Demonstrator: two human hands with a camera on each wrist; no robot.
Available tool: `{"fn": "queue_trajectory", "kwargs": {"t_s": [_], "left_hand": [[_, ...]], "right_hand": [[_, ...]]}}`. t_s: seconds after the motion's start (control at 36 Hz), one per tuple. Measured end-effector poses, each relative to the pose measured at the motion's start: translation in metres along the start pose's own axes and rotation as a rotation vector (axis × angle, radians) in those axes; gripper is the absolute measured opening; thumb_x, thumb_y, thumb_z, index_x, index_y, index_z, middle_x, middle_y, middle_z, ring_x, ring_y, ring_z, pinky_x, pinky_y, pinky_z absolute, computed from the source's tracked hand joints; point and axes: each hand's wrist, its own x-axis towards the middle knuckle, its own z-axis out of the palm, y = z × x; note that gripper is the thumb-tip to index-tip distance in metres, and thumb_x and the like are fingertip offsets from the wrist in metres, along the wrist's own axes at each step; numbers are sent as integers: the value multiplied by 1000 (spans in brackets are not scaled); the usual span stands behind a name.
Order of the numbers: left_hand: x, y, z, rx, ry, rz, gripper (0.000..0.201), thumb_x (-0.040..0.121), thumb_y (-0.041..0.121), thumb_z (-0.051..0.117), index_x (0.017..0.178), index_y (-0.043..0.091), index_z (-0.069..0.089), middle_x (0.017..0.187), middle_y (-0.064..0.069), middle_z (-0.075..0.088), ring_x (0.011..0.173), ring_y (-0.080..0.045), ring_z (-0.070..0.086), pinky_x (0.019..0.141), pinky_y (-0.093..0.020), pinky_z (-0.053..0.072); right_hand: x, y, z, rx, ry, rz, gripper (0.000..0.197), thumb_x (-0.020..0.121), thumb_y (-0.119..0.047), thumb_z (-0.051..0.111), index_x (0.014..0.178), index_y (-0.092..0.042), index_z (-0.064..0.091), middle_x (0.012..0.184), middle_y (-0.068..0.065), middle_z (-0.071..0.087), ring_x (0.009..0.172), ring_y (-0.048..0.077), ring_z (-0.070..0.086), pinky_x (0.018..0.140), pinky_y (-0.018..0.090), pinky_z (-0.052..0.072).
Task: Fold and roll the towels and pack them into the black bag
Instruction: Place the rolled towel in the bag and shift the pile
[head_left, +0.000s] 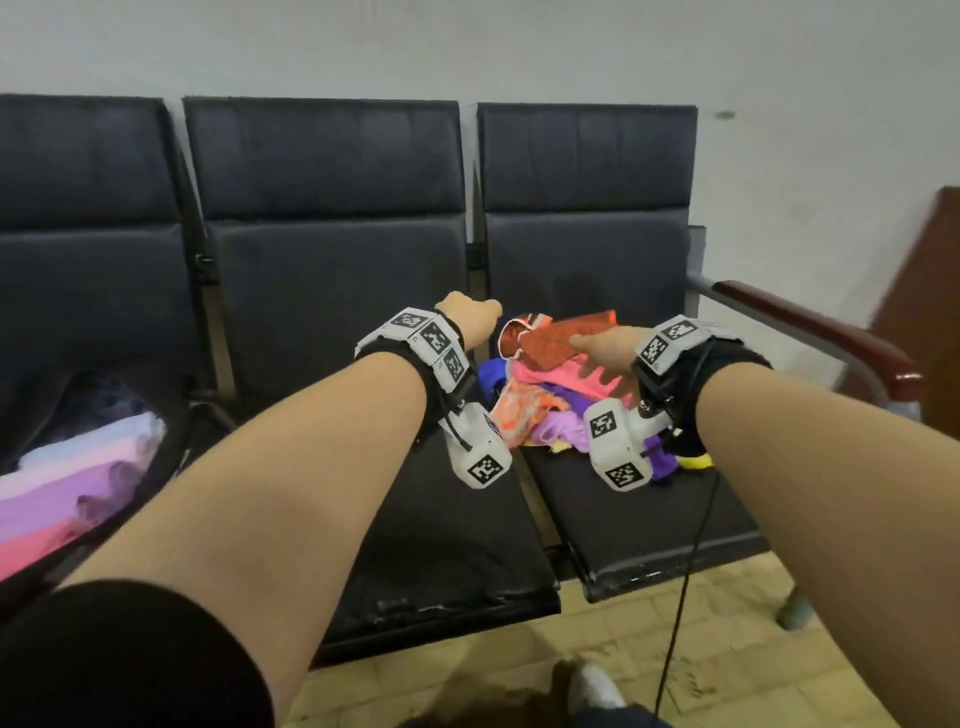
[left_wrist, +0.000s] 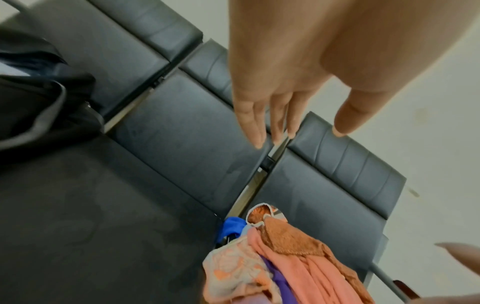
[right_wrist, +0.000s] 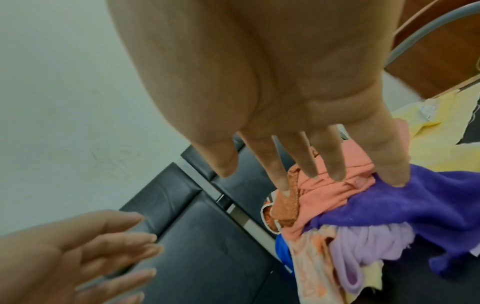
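A heap of loose towels (head_left: 561, 384) lies on the right seat, orange, pink, purple, lilac, blue and yellow. An orange towel (left_wrist: 288, 238) tops the heap (right_wrist: 337, 197). My right hand (head_left: 602, 348) hovers just over the heap with straight, spread fingers (right_wrist: 306, 160), holding nothing. My left hand (head_left: 470, 317) reaches above the gap between the middle and right seats, left of the heap, fingers (left_wrist: 262, 121) straight and empty. The black bag (head_left: 78, 467) sits open on the left seat with rolled pink and lilac towels (head_left: 67, 483) inside.
A row of three black padded seats (head_left: 332, 322) stands against a pale wall. A wooden armrest (head_left: 810, 322) on a metal tube bounds the right seat. A black cable (head_left: 685, 571) hangs from my right wrist over the seat's front edge. Tiled floor lies below.
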Motion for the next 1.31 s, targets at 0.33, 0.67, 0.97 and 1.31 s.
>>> {"fn": "queue_trajectory", "kwargs": {"t_s": [0.33, 0.67, 0.97, 1.31], "left_hand": [[118, -11, 128, 86, 152, 278, 40, 86, 26, 62, 125, 21, 55, 129, -2, 55, 119, -27, 48, 96, -39, 44], [201, -58, 221, -137, 203, 256, 57, 80, 18, 68, 133, 22, 49, 130, -3, 57, 123, -25, 50, 102, -47, 41], [213, -80, 247, -19, 73, 195, 8, 86, 29, 66, 93, 31, 64, 117, 4, 58, 110, -21, 52, 92, -32, 39], [179, -25, 175, -376, 147, 248, 16, 95, 7, 44, 89, 20, 37, 104, -10, 52, 77, -38, 66, 71, -46, 55]], "right_hand": [[148, 75, 1, 13, 280, 86, 36, 87, -21, 63, 118, -2, 62, 126, 19, 60, 117, 33, 55, 97, 34, 44], [248, 78, 4, -48, 551, -119, 47, 91, -17, 54, 136, -8, 43, 140, 12, 38, 122, 31, 47, 87, 28, 22], [289, 64, 9, -322, 495, -69, 31, 87, -3, 49, 115, -3, 62, 122, 19, 58, 110, 35, 58, 84, 33, 46], [224, 4, -24, 2, 734, -137, 26, 94, -2, 42, 120, -3, 47, 120, 22, 56, 109, 39, 55, 83, 38, 42]]}}
